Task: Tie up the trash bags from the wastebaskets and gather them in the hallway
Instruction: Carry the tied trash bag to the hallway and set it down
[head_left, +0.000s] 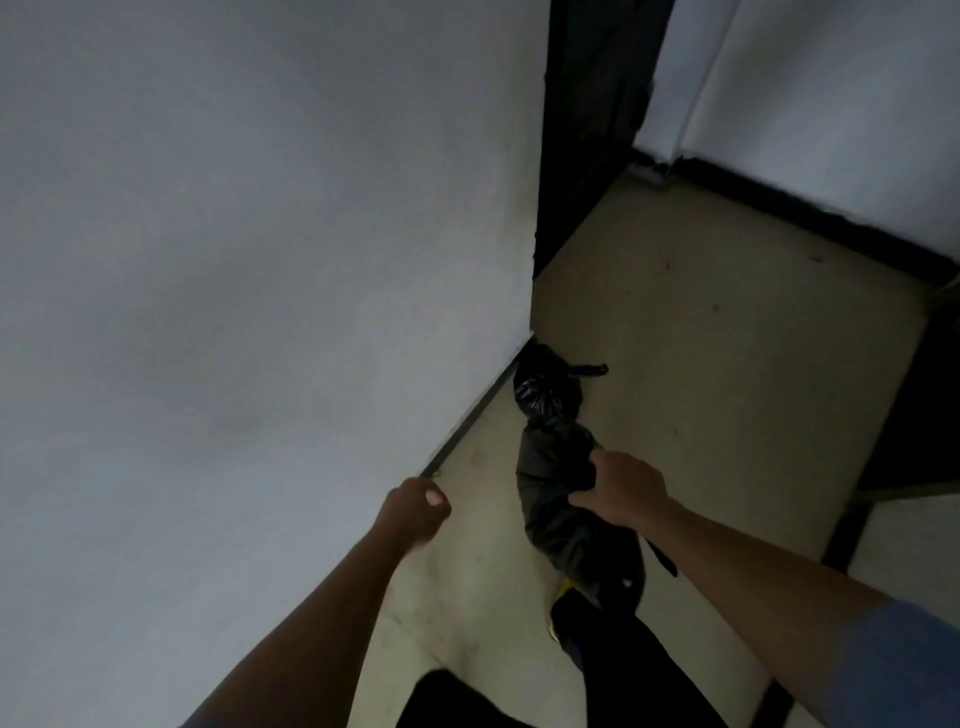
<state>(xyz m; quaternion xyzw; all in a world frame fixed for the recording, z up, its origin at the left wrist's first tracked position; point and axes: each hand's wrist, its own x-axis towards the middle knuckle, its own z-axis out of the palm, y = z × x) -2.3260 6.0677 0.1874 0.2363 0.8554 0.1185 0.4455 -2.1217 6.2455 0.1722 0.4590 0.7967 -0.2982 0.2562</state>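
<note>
Gripping a black bag (558, 499), the right hand (623, 491) has its fingers clamped on the bag's crumpled plastic. This bag hangs at centre frame above the floor (727, 364), stretched from the hand down toward the near side, where it overlaps a dark shoe (563, 605) with a yellow mark. Whether the bag's lower end touches the floor cannot be told.

A second bag (543, 389), black and glossy, lies on the floor farther away, against the foot of the wall (260, 260) at its corner. A loose tail of plastic sticks out from it to the right. The two bags appear to meet end to end; contact cannot be confirmed.

The left hand (413, 512) is held near the wall, to the left of the held bag and apart from it. Its fingers are curled together in a loose fist and grasp nothing.

A dark opening (587, 130) stands beyond the wall corner, far centre.
</note>
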